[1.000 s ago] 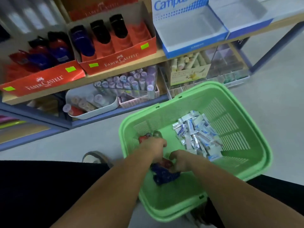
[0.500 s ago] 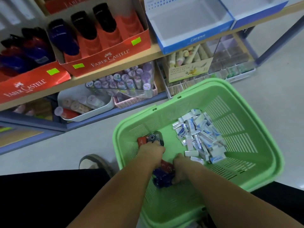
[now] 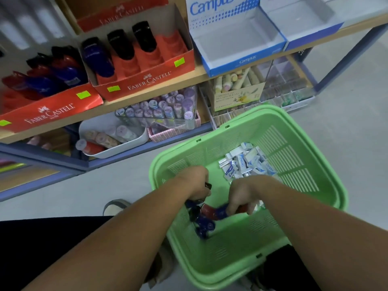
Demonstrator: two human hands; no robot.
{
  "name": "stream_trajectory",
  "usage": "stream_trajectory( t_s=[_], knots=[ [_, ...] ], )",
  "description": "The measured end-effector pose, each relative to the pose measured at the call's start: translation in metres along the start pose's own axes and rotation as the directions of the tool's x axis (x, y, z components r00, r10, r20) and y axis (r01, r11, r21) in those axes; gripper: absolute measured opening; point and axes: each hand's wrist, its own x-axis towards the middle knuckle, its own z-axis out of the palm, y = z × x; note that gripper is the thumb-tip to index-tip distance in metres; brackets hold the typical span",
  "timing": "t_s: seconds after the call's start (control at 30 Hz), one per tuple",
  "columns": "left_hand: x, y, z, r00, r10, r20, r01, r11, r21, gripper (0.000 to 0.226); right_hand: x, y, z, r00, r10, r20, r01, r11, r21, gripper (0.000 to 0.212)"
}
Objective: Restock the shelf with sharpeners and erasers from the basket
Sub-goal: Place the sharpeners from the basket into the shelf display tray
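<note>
A green basket [image 3: 231, 259] sits on the floor [image 3: 348, 97] in front of the person, with the shelf [image 3: 200, 72] beyond it at 11 o'clock. Both hands reach down inside the basket near its middle.

The left hand [image 3: 196, 181] is knuckles-up with its fingers curled under and out of sight. A small black piece shows at its 3 o'clock edge, and dark blue plastic shows at its 6 o'clock edge. I cannot tell whether those fingers are clamped on anything.

The right hand [image 3: 243, 194] is just beside the left, at its 3 o'clock. Its fingers [image 3: 231, 210] curl down and close round a blue-and-red sharpener [image 3: 219, 213] lying on the basket bottom.

The loose sharpeners [image 3: 204, 226], blue and red, cluster at 6 o'clock of the left hand and 7 o'clock of the right, touching one another between the two wrists.

The erasers [image 3: 245, 162], white with blue print, lie heaped in the basket at 12 o'clock of the right hand, close to its knuckles and apart from the left hand.

On the shelf, a red Faber-Castell box [image 3: 147, 80] holds upright black and blue sharpeners in its left slots. At its 3 o'clock stands a blue-and-white Campus box [image 3: 237, 47].
</note>
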Motion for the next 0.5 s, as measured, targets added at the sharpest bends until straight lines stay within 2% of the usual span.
stream_trajectory(
  t_s=[0.13,0.23,0.37,0.5],
  knots=[
    [-0.035,0.000,-0.052,0.993,0.087,-0.083,-0.099,0.982,-0.159,0.024,-0.055,-0.019,-0.036,0.988,-0.100,-0.116,0.130,0.951,0.281,0.038],
    [-0.072,-0.005,-0.086,0.986,0.118,-0.114,-0.147,0.946,-0.291,0.021,-0.106,-0.039,-0.062,0.973,-0.200,-0.117,0.228,0.919,0.320,0.035],
    [-0.112,-0.014,-0.121,0.977,0.043,-0.207,-0.133,0.886,-0.444,0.016,-0.159,-0.066,-0.078,0.947,-0.314,-0.069,0.317,0.878,0.358,0.030],
    [-0.148,-0.020,-0.147,0.965,0.020,-0.263,-0.156,0.848,-0.506,0.016,-0.192,-0.092,-0.088,0.877,-0.443,-0.186,0.477,0.756,0.449,0.030]
  ],
)
